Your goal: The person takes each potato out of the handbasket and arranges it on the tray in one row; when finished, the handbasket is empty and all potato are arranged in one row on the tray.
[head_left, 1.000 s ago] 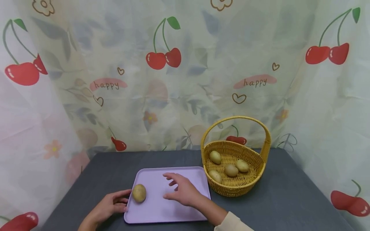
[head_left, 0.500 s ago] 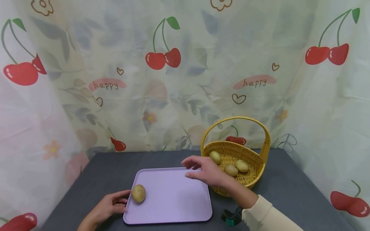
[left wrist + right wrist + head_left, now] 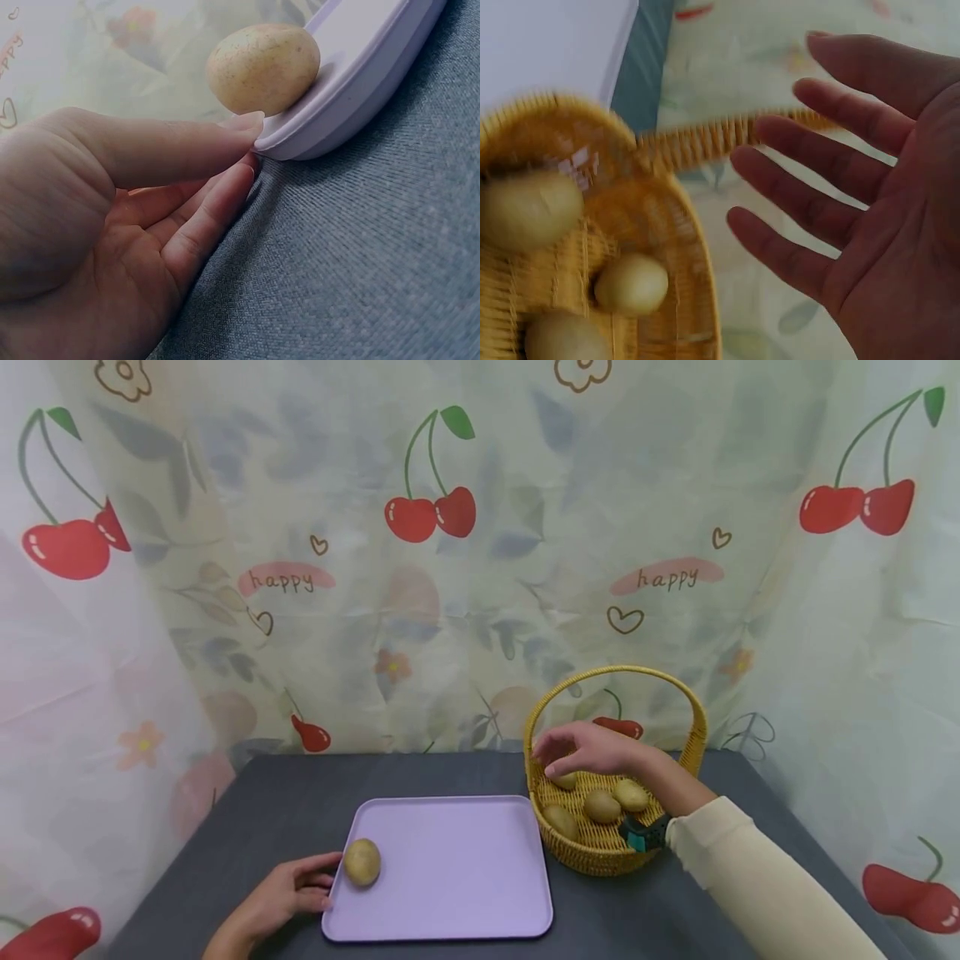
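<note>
A lilac tray (image 3: 450, 868) lies on the dark cloth, bearing one potato (image 3: 362, 862) near its left edge. My left hand (image 3: 279, 897) is at the tray's left side; in the left wrist view the thumb (image 3: 180, 150) lies at the rim and the fingers sit just below it, pinching the edge. Over the back left of a wicker basket (image 3: 600, 858) hovers my right hand (image 3: 588, 750), holding nothing. Its fingers are spread and loosely bent in the right wrist view. Several potatoes (image 3: 602, 807) lie in the basket, one partly hidden beneath the hand.
The basket's tall arched handle (image 3: 615, 670) rises around my right forearm. A dark band with a teal piece (image 3: 643, 835) is on the right wrist, overlapping the basket's front rim. A cherry-patterned curtain (image 3: 450, 610) encloses the back and sides of the table (image 3: 300, 793).
My right hand has moved from above the tray, rightward and back, to above the basket. The left hand, tray and potato on it stay where they were.
</note>
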Demonstrator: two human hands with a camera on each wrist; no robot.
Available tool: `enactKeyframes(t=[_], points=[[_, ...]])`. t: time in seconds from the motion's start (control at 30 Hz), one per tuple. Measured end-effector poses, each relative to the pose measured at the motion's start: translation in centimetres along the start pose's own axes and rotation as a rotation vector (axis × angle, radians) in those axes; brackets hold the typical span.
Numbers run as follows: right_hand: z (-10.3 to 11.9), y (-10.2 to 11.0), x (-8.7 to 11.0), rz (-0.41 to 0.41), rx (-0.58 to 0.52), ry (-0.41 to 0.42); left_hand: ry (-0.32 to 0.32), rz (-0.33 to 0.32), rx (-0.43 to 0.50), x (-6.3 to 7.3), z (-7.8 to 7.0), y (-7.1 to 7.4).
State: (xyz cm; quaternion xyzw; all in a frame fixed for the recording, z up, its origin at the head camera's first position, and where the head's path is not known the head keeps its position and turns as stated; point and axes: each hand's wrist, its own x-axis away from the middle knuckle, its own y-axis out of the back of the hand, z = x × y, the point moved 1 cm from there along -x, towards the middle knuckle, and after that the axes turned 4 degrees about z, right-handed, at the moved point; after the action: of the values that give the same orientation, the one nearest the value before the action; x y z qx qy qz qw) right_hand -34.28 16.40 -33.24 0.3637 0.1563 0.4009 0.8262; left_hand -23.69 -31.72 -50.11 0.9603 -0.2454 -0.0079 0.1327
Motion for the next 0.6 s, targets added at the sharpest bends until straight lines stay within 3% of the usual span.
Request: enactKeyframes(t=[0.33,0.6], points=[[-5.1,0.3,-1.3,-0.083,-0.017,-0.117,0.001,-0.001,-0.012,0.0,0.3,0.1],[-9.0,-0.6,-3.5,-0.162,-0.032,-0.23,0.02,-0.009,-0.007,0.0,0.1,0.1]])
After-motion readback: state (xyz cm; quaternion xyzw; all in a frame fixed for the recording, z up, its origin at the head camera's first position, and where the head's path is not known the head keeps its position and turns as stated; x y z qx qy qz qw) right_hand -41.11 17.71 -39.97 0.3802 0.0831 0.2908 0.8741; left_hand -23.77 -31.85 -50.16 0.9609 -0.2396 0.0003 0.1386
